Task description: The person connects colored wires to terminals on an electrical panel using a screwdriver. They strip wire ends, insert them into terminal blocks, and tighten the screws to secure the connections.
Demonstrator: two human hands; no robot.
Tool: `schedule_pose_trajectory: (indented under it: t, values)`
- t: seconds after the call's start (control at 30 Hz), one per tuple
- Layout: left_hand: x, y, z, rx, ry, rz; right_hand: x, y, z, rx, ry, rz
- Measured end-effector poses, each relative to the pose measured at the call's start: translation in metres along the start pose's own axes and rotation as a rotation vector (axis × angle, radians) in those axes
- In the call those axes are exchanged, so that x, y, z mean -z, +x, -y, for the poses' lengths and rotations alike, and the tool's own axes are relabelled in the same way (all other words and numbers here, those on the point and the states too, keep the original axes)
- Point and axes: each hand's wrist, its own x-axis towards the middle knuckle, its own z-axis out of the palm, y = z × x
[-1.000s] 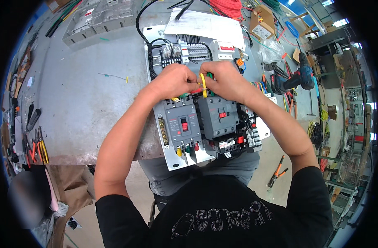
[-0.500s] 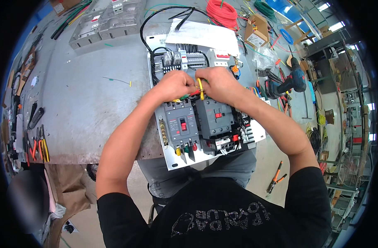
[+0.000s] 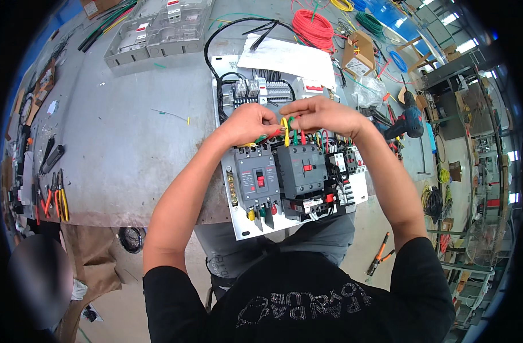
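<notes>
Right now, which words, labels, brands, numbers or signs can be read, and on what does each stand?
I do not copy printed text, so readable lettering stays unquoted.
Black shirt: large glittering letters, partly readable.
Grey trousers: pale letters, partly readable.
Grey breaker and grey contactor: print too small to read.
White mounting plate: dark characters at its far left corner, blurred.
White paper: print too faint to read.
Cardboard box: label too small.

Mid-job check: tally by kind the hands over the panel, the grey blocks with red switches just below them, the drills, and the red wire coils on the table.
Hands: 2 (left hand, right hand)
Grey blocks: 2
Drill: 1
Red wire coil: 1
Total: 6
</notes>
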Motion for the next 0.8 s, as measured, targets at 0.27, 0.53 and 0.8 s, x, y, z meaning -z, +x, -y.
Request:
schedule_pose_trajectory:
  t: [0.27, 0.53, 0.8]
  values:
    - [-0.004, 0.0, -0.003, -0.04, 0.051, -0.016, 0.011, 0.019, -0.007, -0.096, -0.047, 0.127]
    - [-0.003, -0.003, -0.011, -0.053, 0.081, -0.067, 0.012, 0.035, 0.008, -0.116, -0.191, 0.22]
    - [-0.011, -0.004, -0.008, -0.066, 0.049, -0.152, 0.01, 0.034, 0.013, -0.025, -0.344, 0.283]
